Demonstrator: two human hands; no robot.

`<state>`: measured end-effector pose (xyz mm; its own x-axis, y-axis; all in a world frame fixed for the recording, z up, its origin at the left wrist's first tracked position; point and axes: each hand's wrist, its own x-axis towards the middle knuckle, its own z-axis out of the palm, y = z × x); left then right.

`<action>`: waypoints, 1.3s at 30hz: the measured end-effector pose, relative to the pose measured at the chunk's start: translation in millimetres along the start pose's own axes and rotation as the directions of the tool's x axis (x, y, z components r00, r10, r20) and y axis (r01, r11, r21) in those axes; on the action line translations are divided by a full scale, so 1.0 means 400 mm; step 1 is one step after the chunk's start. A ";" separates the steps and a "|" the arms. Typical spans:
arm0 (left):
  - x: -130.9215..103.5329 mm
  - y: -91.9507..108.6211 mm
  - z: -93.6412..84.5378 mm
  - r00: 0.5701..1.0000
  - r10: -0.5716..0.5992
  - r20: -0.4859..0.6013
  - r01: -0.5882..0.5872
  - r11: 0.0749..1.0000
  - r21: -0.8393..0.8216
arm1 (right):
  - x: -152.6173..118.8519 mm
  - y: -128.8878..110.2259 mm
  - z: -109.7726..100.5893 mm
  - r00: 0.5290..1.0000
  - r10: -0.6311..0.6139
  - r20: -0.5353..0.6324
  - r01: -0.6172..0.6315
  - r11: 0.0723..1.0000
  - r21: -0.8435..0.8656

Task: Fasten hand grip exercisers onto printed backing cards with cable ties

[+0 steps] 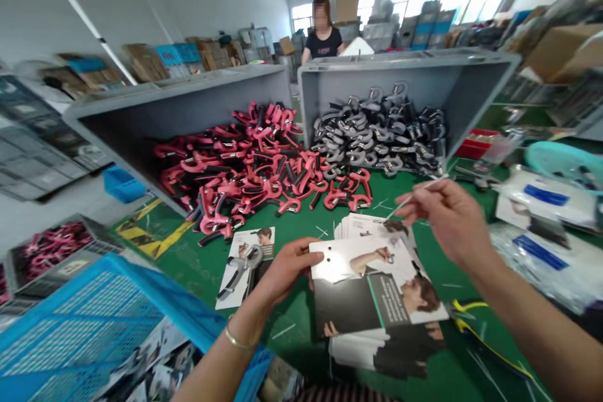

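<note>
My left hand [293,264] pinches the left edge of a printed card [348,292] with two punched holes, thumb on top. The card lies over a stack of similar cards [360,352]. Above the stack's right side, my right hand [447,217] has its fingers pinched around a thin white strip [406,204]. Left of my left hand, a grey and black hand grip [240,273] rests on another card [226,294]. Yellow-handled pliers [485,339] lie to the right of the cards.
Pink and black grips [264,169] spill from a tipped grey bin [183,85]; grey ones [377,132] fill another bin [409,61]. A blue basket [85,320] is at lower left, plastic-wrapped packs [541,251] at right. A person [324,41] stands behind the bins.
</note>
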<state>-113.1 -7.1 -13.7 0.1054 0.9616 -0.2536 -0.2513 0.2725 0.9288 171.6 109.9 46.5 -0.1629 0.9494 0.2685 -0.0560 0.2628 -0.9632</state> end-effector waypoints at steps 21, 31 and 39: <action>0.021 -0.062 -0.021 0.988 0.126 -0.089 -0.142 0.970 -0.198 | -0.115 0.053 0.253 0.920 -0.021 0.391 0.184 0.905 -0.385; -0.012 -0.172 -0.035 0.933 0.331 -0.137 -0.277 0.909 0.312 | -0.091 0.060 0.251 0.870 0.036 0.492 0.212 0.874 -0.438; -0.115 -0.121 -0.051 0.928 0.370 0.045 -0.339 0.787 0.515 | -0.085 0.080 0.254 0.850 0.026 0.526 0.253 0.856 -0.451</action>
<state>-125.5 -63.7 -52.6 0.0482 0.9915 0.1207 0.2622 -0.1291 0.9563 75.5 68.6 7.7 -0.6581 0.7235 0.2083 0.3555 0.5425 -0.7611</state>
